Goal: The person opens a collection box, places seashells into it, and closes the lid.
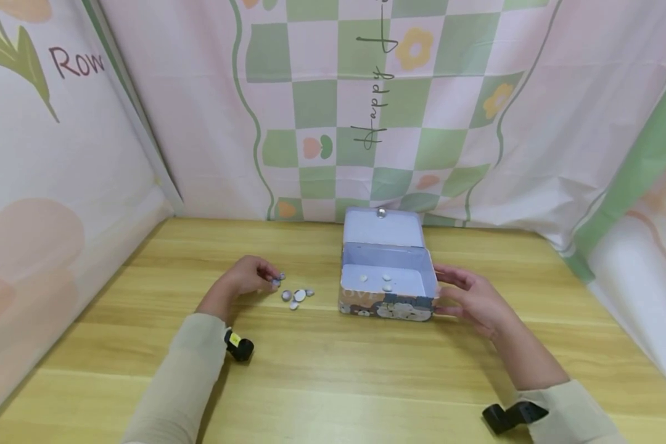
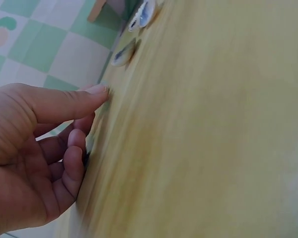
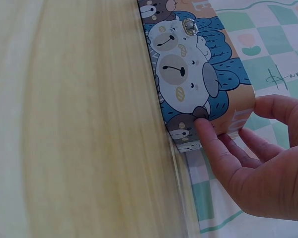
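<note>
Gripping a tin box [image 1: 385, 305] at its right end with the right hand [image 1: 472, 299], with fingers bent round the corner. Stands level on the wooden table [image 1: 311, 382], a little right of centre, with its lid [image 1: 383, 231] swung open toward the curtain [image 1: 361, 98]. Contains three small pale shells [image 1: 386, 278], well apart from the walls in front and behind. Shows bear faces along the front (in brown, white and blue, on orange). Reaches with the left hand [image 1: 250, 275] to a loose cluster of shells [image 1: 300, 296] on the wood, left of the box. Has two more at the fingertips, with thumb close to forefinger (cannot tell whether pinching one or only touching). Wears long beige sleeves [image 1: 177, 370], with a black camera [image 1: 243, 349] at each wrist. Hangs in soft folds behind, printed with green-and-white checks, flowers and "Happy" running sideways.
</note>
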A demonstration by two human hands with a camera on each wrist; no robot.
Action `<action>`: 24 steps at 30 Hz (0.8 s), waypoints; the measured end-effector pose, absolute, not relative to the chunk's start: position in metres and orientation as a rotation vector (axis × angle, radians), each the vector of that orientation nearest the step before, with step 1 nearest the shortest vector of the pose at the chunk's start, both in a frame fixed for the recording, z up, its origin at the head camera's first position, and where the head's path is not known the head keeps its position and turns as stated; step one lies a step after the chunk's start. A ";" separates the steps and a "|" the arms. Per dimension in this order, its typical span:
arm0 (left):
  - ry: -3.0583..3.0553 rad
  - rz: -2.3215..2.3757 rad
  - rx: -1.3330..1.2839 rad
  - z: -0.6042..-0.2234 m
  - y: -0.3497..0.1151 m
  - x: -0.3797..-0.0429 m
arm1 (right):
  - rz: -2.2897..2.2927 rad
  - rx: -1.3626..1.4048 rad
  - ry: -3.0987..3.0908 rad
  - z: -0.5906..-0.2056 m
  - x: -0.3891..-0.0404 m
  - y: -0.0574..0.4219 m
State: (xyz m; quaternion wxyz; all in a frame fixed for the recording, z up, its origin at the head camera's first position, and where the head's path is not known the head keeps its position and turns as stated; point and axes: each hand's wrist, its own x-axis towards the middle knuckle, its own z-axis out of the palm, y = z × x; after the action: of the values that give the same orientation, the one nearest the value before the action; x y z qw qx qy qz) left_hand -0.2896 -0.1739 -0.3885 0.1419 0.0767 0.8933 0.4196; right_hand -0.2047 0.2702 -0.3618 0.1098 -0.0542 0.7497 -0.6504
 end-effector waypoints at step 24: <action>2.559 1.378 0.223 -0.367 -0.170 -0.279 | -1.935 -0.176 2.193 -0.364 -0.206 0.270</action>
State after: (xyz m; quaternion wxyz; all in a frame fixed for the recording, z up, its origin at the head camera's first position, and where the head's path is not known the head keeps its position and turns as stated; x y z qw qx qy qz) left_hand -0.2792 -0.1701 -0.3669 0.1128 0.0761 0.8723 0.4697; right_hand -0.2058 0.2702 -0.3638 0.1058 -0.0598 0.7443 -0.6567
